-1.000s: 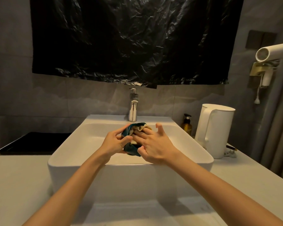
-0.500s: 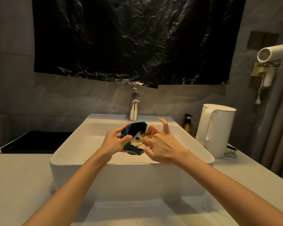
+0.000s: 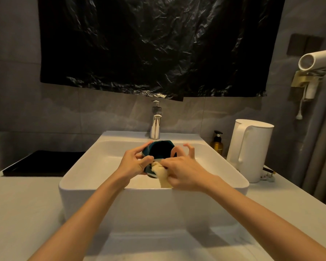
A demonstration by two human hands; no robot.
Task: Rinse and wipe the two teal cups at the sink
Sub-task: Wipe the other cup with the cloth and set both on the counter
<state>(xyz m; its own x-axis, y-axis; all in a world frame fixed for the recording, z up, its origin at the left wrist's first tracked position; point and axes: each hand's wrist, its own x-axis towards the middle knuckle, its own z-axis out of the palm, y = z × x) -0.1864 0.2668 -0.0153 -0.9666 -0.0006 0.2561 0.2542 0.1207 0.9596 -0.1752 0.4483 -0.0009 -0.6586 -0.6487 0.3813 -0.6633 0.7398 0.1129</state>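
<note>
Where cloth [image 3: 160, 170] crumples, left hand [image 3: 133, 163] grips faceted cup [image 3: 160, 150]

A crinkled black sheet [image 3: 158, 44] is hanging on the grey tiled wall [image 3: 64, 113] in dim warm light. A kettle [image 3: 252, 153] and bottle [image 3: 217, 146] are standing on the pale counter [image 3: 23, 213] at right, a black tray [image 3: 41, 164] lying at left.

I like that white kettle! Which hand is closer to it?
Right. The right hand, pinching the yellow cloth, is over the sink on the side nearest the kettle; the left hand holds the teal cup farther from it.
</note>
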